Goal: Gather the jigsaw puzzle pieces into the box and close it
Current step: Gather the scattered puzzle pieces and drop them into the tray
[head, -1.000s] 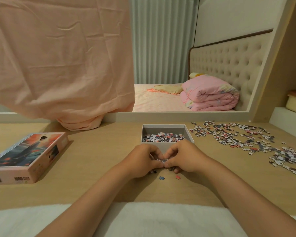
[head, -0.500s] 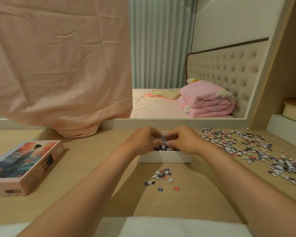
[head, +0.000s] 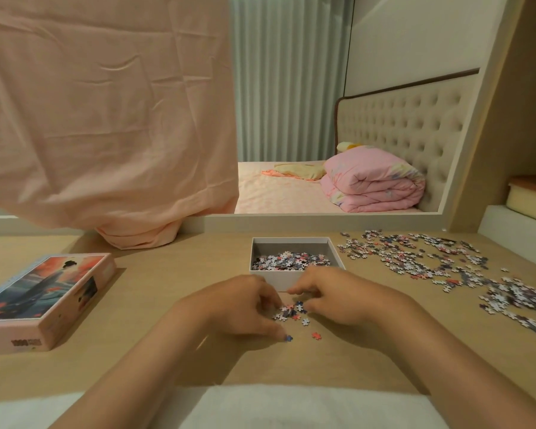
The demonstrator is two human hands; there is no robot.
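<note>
The open grey box (head: 335,252) stands in the middle of the wooden desk and holds a layer of puzzle pieces (head: 291,261). Just in front of it lies a small pile of pieces (head: 291,312). My left hand (head: 242,305) and my right hand (head: 338,298) are down on the desk on either side of that pile, and the curled fingers of both close round it. A lone blue piece (head: 288,338) lies by my left thumb, with a red piece (head: 316,335) beside it. Many loose pieces (head: 430,258) are spread over the right of the desk.
The box lid (head: 44,298), printed with a picture, lies face up at the left. A pink cloth (head: 106,119) hangs over the mirror behind the desk. A white cushion (head: 291,407) runs along the near edge. A white step (head: 514,224) rises at the far right.
My hands carried a handful from the desk up over the box and released it. They have now come back down to the pieces left in front of the box.
</note>
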